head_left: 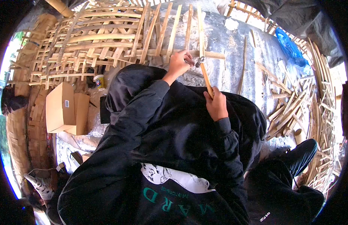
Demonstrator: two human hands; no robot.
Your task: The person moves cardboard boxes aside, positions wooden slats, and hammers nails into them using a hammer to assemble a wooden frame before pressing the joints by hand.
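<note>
My right hand (217,104) grips the wooden handle of a hammer (207,79). The dark metal hammer head points away from me and lies over a crosswise bamboo strip (215,55). My left hand (178,63) is closed just left of the hammer head, fingertips pinched together at the strip. What sits between those fingertips is too small to make out. Several long bamboo slats (174,32) run away from me across the strip, forming the open end of a lattice (102,37) that spreads to the left.
Loose bamboo pieces (290,108) are heaped on the right. A blue plastic bag (290,48) lies at the back right. On the left stand a cardboard box (63,107) and a small tub (99,82). Silvery sheeting (228,48) covers the floor. Another person's dark-clothed leg (299,157) shows at lower right.
</note>
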